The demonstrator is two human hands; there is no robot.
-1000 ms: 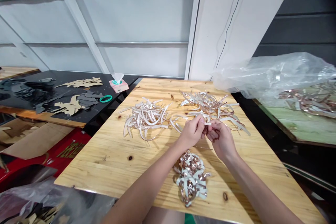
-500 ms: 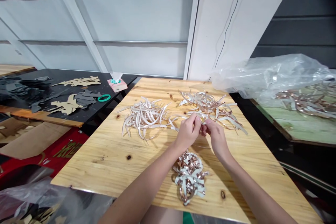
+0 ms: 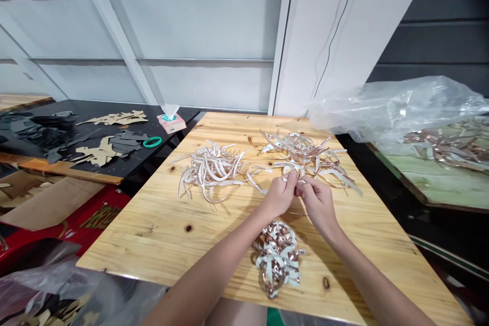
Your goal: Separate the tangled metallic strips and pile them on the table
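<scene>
Above the middle of the wooden table (image 3: 153,244), my left hand (image 3: 281,192) and my right hand (image 3: 315,197) meet, fingertips pinched together on a thin strip that they mostly hide. A bit of it shows pale between the fingers. Just beyond lies a loose heap of shiny rose-gold and white strips (image 3: 301,150). Left of my hands spreads a pile of curved whitish strips (image 3: 214,169). Between my forearms, close to the near edge, sits a heap of curled or knotted rose-gold and white strips (image 3: 278,260).
A black table (image 3: 126,160) on the left bears grey and tan cut pieces (image 3: 99,152), a green tape ring (image 3: 152,141) and a tissue box (image 3: 171,122). At right, clear plastic sheeting (image 3: 401,104) partly covers more strips on a pale green board (image 3: 439,183).
Both hands have shifted slightly right and toward me, still pinched together. The piles on the table look unchanged.
</scene>
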